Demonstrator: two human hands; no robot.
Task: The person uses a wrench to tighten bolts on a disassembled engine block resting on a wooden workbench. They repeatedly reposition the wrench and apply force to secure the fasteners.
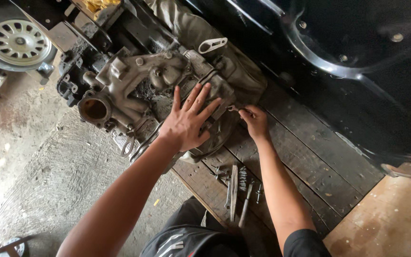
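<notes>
left hand lies flat with fingers spread on the grimy engine part, at the far left of the plank tabletop. right hand has its fingers pinched on a small wrench at the part's right edge, loose bolts and tools lying nearer.

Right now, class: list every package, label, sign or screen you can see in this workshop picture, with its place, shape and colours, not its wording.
None: no package, label, sign or screen shows.
Engine part: grey, grimy metal casting on the dark wooden platform.
Left hand: flat, fingers spread, on the casting.
Right hand: at the casting's edge, pinching a small metal piece.
</notes>
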